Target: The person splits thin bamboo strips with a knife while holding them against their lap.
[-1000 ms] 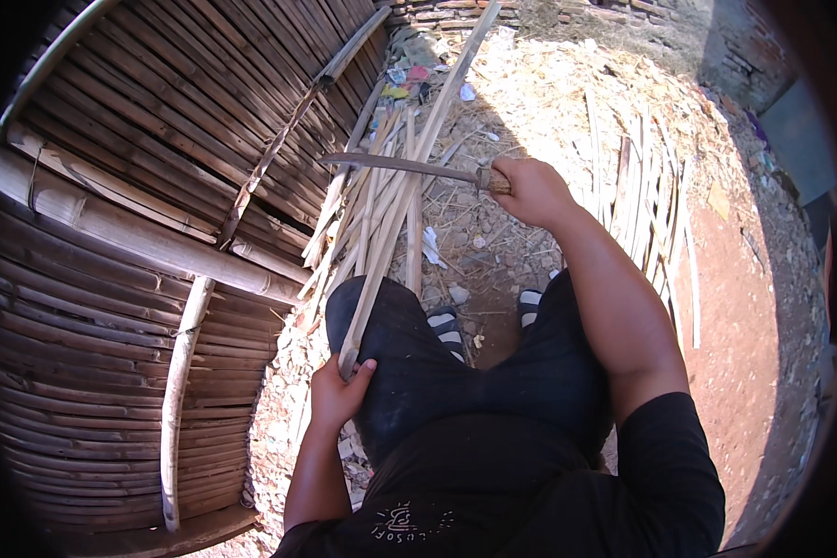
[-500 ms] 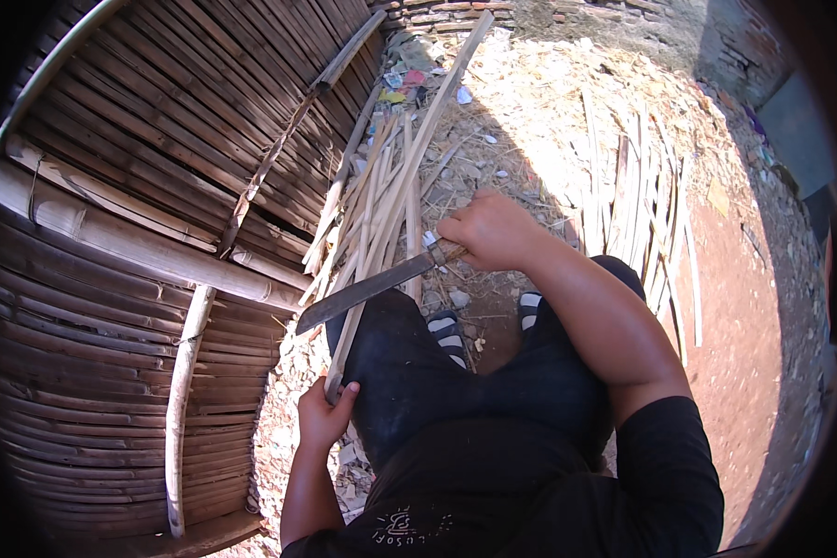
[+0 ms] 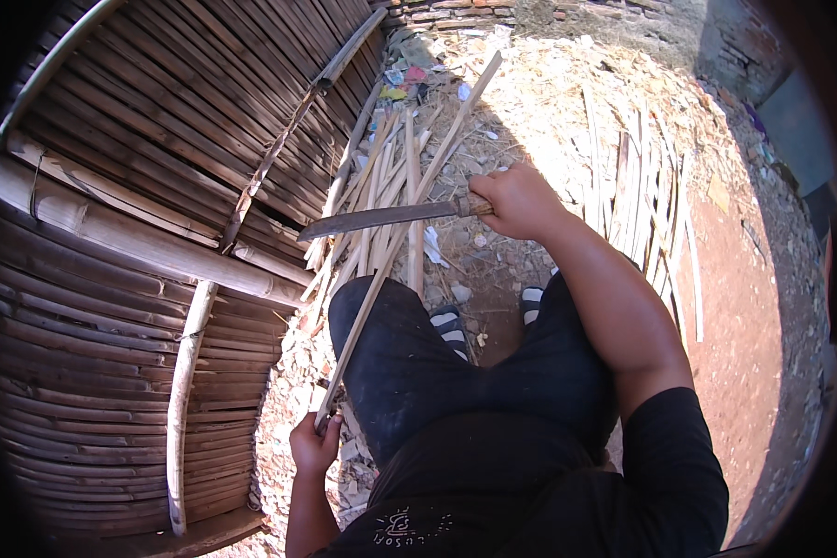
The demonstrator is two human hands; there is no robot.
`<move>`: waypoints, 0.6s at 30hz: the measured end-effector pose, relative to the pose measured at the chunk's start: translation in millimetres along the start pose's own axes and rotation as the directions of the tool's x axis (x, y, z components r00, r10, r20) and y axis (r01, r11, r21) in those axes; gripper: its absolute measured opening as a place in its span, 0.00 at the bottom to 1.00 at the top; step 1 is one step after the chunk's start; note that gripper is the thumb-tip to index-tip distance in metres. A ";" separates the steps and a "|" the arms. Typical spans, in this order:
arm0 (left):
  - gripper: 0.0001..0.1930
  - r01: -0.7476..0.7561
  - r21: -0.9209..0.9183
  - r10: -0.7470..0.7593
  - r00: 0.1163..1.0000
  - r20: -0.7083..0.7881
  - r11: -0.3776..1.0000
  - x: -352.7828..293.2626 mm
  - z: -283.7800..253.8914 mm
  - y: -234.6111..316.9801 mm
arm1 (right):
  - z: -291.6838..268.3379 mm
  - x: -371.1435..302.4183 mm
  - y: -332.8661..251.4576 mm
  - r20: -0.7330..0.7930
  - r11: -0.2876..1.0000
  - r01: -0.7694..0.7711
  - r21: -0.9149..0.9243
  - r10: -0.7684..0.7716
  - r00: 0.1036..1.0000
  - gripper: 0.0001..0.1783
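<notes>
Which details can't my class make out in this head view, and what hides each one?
Head view: most of the knife handle, covered by the right hand.
Head view: the near end of the held strip, partly covered by the left hand.
Head view: what the coloured litter is; too small.
Head view: the blue-grey surface's full shape, cut off by the picture's dark edge.

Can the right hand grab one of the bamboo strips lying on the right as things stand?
Probably not: the right hand grips the machete by its wooden handle, so it isn't free to grasp, though nothing visible seems to block the way to those bamboo strips.
</notes>
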State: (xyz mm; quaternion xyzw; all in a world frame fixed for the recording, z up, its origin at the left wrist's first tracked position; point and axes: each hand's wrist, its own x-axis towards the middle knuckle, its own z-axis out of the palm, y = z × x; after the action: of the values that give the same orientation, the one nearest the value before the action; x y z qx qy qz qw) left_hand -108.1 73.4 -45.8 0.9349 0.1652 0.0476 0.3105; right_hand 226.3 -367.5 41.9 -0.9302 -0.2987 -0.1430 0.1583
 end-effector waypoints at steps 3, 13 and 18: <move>0.15 -0.006 0.067 0.006 1.000 0.004 0.998 -2.5 -2.9 3.2 | 2.9 0.8 -4.7 0.004 0.992 0.129 -0.011 -0.129 0.992 0.16; 0.16 0.016 0.126 -0.017 1.000 0.008 0.992 -18.9 2.8 -3.3 | -9.0 -6.2 32.3 -0.064 0.970 -0.235 0.061 0.239 0.969 0.16; 0.17 -0.032 0.029 0.033 0.999 -0.039 0.999 -21.5 11.3 -6.7 | -23.5 -2.2 13.1 0.082 0.996 -0.089 0.014 0.087 0.993 0.15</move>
State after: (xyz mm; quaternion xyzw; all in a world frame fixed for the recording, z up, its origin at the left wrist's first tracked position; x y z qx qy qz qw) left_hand -128.0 64.8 -58.6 0.9407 0.1566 0.0688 0.2930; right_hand 228.4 -387.7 59.8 -0.9461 -0.2648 -0.0952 0.1602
